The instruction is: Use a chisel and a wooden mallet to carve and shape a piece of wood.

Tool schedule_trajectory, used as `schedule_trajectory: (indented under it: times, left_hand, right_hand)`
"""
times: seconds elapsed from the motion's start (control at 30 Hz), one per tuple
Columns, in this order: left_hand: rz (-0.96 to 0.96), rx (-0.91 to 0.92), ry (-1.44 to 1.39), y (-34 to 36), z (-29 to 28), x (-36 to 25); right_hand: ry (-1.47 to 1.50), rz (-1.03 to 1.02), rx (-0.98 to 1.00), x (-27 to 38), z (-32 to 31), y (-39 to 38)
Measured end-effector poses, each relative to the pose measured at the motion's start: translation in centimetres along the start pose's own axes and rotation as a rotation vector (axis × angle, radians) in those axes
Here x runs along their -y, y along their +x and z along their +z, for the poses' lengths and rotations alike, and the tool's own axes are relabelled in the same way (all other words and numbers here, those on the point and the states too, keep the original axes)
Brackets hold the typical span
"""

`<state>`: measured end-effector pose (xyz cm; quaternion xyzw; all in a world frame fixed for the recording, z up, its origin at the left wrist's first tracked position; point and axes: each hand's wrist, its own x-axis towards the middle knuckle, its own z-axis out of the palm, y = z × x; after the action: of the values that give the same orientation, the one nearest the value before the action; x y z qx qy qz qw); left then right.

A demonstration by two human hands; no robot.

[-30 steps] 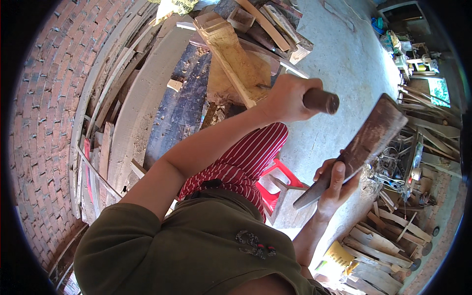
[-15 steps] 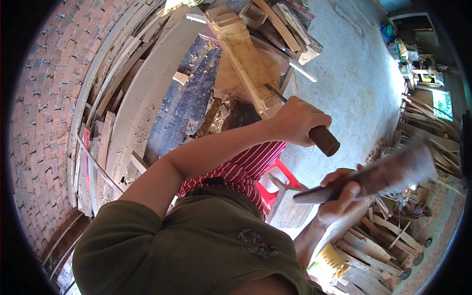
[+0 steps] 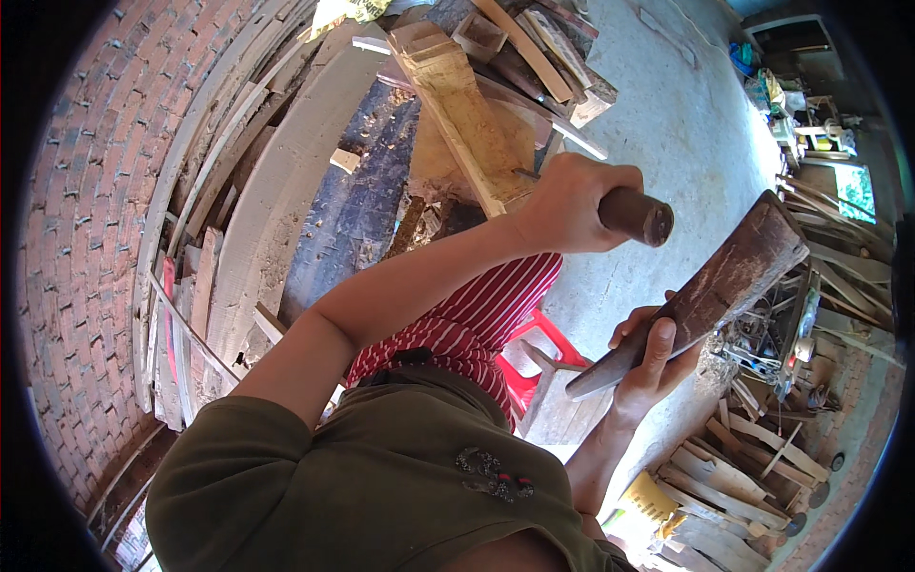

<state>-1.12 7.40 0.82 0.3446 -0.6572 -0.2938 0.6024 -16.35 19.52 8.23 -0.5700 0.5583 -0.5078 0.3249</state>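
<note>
My left hand (image 3: 570, 202) is closed around a chisel, whose round brown wooden handle (image 3: 635, 216) sticks out past my thumb side. A short bit of its metal blade (image 3: 526, 174) shows beyond the hand, against a long, hollowed yellowish wood piece (image 3: 464, 114); the cutting tip I cannot make out. My right hand (image 3: 652, 366) grips the narrow end of a dark, flat wooden mallet (image 3: 732, 276). The mallet's broad end is raised to the right of the chisel handle, and a gap separates the two.
Under the wood piece lies a dark, chip-strewn board (image 3: 357, 191) with a small offcut (image 3: 345, 160). Stacked planks (image 3: 205, 248) line the brick wall (image 3: 95, 229) at left. A red plastic chair (image 3: 534, 357) is by my legs. Scrap wood (image 3: 724, 477) and a yellow basket (image 3: 646, 500) are at right.
The mallet's broad end has swung upward in view, closer to the chisel handle, and is no longer blurred. My left hand and the chisel handle have shifted slightly up.
</note>
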Motion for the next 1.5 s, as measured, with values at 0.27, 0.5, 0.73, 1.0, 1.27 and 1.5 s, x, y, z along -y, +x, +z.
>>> schedule_trajectory:
  times: [0.27,0.5,0.73,1.0,1.27,1.5]
  left_hand:
    - [0.045,0.019,0.039,-0.3,0.7,0.7]
    - [0.012,0.062,0.114,-1.0,1.3,0.5]
    - [0.068,0.051,0.039,-0.6,1.3,0.7]
    - [-0.211,-0.18,-0.078,2.4,-1.1,1.8]
    - [-0.118,-0.307,-0.142,3.0,-0.5,1.4]
    - [0.072,0.047,0.067,-0.4,2.2,0.8]
  right_hand:
    - [0.04,-0.048,-0.057,0.6,-1.0,0.4]
    - [-0.211,-0.011,0.102,0.4,0.6,1.4]
    - [0.184,-0.161,-0.221,0.9,-0.1,0.2]
    - [0.009,0.115,0.039,-0.7,0.1,0.0]
    - [-0.005,0.128,-0.02,-1.5,-1.1,-0.5]
    - [0.178,-0.151,-0.294,3.5,-1.4,1.3]
